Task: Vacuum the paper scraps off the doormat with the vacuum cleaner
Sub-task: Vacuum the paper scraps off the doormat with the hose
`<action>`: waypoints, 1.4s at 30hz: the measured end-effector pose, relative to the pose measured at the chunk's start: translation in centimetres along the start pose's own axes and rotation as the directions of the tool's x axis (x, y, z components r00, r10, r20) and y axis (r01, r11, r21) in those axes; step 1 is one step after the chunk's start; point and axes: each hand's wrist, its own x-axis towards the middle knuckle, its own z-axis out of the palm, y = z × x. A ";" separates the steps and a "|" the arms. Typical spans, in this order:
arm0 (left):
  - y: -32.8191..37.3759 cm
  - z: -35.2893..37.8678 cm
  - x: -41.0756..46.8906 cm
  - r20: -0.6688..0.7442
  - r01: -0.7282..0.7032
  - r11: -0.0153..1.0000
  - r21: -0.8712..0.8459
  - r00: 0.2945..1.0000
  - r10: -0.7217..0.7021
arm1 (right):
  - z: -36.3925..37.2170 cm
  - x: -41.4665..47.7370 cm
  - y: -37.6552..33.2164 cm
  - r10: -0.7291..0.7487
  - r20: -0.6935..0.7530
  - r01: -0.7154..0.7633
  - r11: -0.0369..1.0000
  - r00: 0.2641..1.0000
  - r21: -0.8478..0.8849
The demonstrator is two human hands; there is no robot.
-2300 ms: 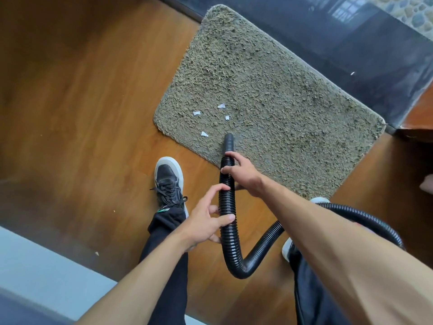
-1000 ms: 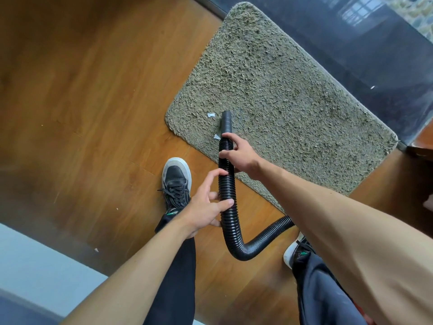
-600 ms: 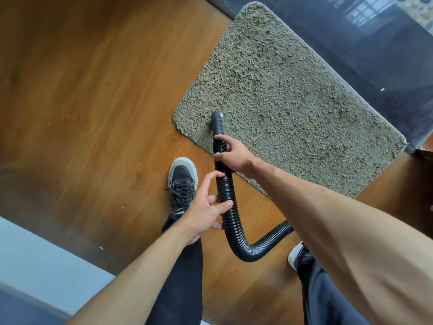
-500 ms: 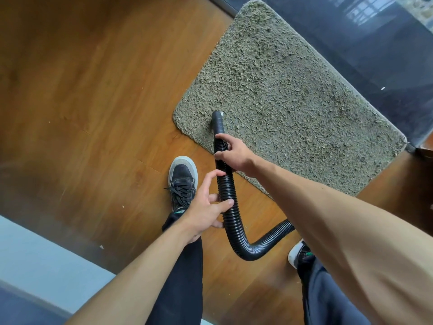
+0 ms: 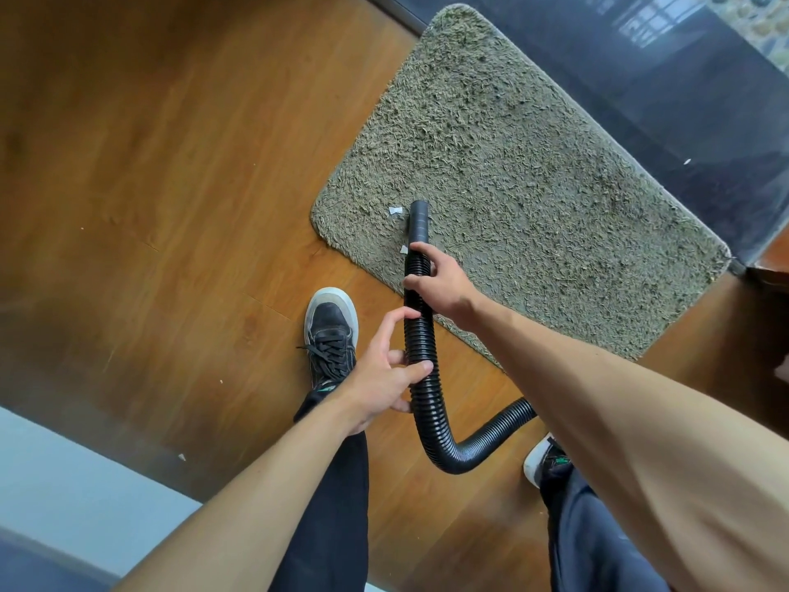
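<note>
A shaggy olive-grey doormat (image 5: 533, 185) lies on the wood floor. Two white paper scraps are on its near left corner: one (image 5: 395, 211) just left of the nozzle, another (image 5: 403, 249) beside the hose. The black ribbed vacuum hose (image 5: 420, 335) runs up from a bend near my feet, and its smooth nozzle (image 5: 419, 217) rests over the mat. My right hand (image 5: 439, 282) grips the hose just behind the nozzle. My left hand (image 5: 386, 373) holds the hose lower down, thumb and fingers curled around it.
My left shoe (image 5: 331, 331) stands on the brown wood floor (image 5: 149, 185) just off the mat's edge; my right shoe (image 5: 542, 459) is partly hidden by my arm. A dark glossy threshold (image 5: 661, 79) borders the mat's far side. A pale surface (image 5: 64, 484) lies bottom left.
The nozzle swept left across the mat's near corner and several scraps vanished. In the last half second it shifted slightly right, uncovering two scraps beside it. Both hands kept their grip.
</note>
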 end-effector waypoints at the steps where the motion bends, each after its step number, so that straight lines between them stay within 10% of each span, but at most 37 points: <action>1: -0.1 -0.3 -0.1 0.003 0.004 1.000 -0.007 1.000 -0.004 | 0.2 0.1 -0.2 0.003 0.009 -0.003 1.000 1.000 -0.013; 14: -1.3 -3.2 -1.6 -0.012 0.014 0.997 -0.075 1.000 -0.015 | 3.8 0.3 -1.5 -0.021 0.101 0.033 0.993 0.995 -0.114; 42: -2.2 -2.1 -3.3 0.109 0.105 0.994 0.014 0.988 -0.106 | 2.8 -4.6 2.1 0.185 0.062 -0.195 0.953 0.981 0.231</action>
